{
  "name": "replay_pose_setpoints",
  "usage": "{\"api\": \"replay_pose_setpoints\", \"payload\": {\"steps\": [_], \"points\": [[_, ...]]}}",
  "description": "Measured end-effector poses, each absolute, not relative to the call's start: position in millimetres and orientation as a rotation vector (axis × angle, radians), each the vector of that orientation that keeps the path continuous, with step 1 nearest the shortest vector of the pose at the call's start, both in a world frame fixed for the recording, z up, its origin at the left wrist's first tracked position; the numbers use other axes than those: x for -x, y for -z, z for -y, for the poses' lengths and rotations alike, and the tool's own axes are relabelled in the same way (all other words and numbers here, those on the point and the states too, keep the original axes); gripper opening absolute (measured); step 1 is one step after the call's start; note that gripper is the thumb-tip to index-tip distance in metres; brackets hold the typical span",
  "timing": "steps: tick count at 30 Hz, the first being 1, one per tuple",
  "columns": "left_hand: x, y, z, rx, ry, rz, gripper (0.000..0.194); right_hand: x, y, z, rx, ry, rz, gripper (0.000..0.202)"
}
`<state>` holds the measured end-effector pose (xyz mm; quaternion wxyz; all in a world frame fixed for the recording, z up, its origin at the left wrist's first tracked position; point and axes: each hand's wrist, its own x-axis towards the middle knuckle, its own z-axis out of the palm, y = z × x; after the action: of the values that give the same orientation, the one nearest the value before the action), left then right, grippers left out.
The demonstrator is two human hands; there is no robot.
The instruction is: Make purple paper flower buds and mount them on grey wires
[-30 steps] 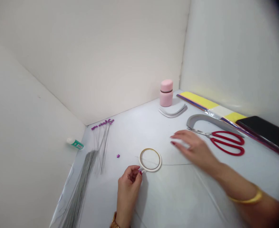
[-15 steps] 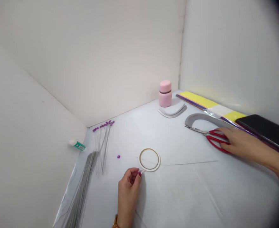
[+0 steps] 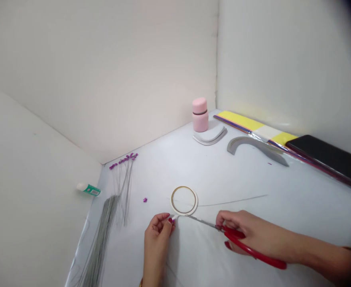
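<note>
My left hand (image 3: pixel 156 241) pinches the loose end of white tape from a thin tape roll (image 3: pixel 195 204) that lies flat on the table. Around the handles of red scissors (image 3: pixel 253 250), my right hand (image 3: pixel 250 229) is closed. The scissor tips reach the tape between my left fingertips and the roll; whether the blades touch it I cannot tell. A single thin wire (image 3: pixel 238 199) runs under the roll and out to the right. Left of the roll lies a small purple piece (image 3: pixel 144 200).
Grey wires (image 3: pixel 102 235) lie in a bundle at left, near purple-tipped wires (image 3: pixel 127 179) and a glue stick (image 3: pixel 89 189). Behind are a pink flask (image 3: pixel 200 115), curved grey strips (image 3: pixel 244 140), yellow-topped packaged sheets (image 3: pixel 241 119) and a flat black object (image 3: pixel 328 159).
My right hand has lifted the scissors from beside the grey strips and brought them left and nearer, to the tape. My left hand keeps its pinch. The view has shifted slightly.
</note>
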<state>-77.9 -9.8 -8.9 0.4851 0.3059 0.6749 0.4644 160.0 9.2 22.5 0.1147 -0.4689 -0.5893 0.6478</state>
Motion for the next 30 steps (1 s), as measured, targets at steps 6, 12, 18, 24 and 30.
{"api": "replay_pose_setpoints", "payload": {"steps": [6,12,18,24,30], "points": [[78,9,8,-0.716,-1.16,-1.625,0.019,-145,-33,-11,1.223,-2.338,1.592,0.026],[80,9,9,-0.703,-1.167,-1.591,0.02,-126,-43,-17,1.335,-2.616,1.414,0.057],[81,9,7,-0.682,-1.165,-1.573,0.019,-118,-44,-17,1.389,-2.678,1.28,0.066],[82,10,7,-0.679,-1.165,-1.549,0.018,-109,-46,-19,1.36,-2.633,1.238,0.067],[80,11,8,-0.652,-1.201,-1.541,0.019,-107,-39,-16,1.346,-2.515,1.416,0.062]]}}
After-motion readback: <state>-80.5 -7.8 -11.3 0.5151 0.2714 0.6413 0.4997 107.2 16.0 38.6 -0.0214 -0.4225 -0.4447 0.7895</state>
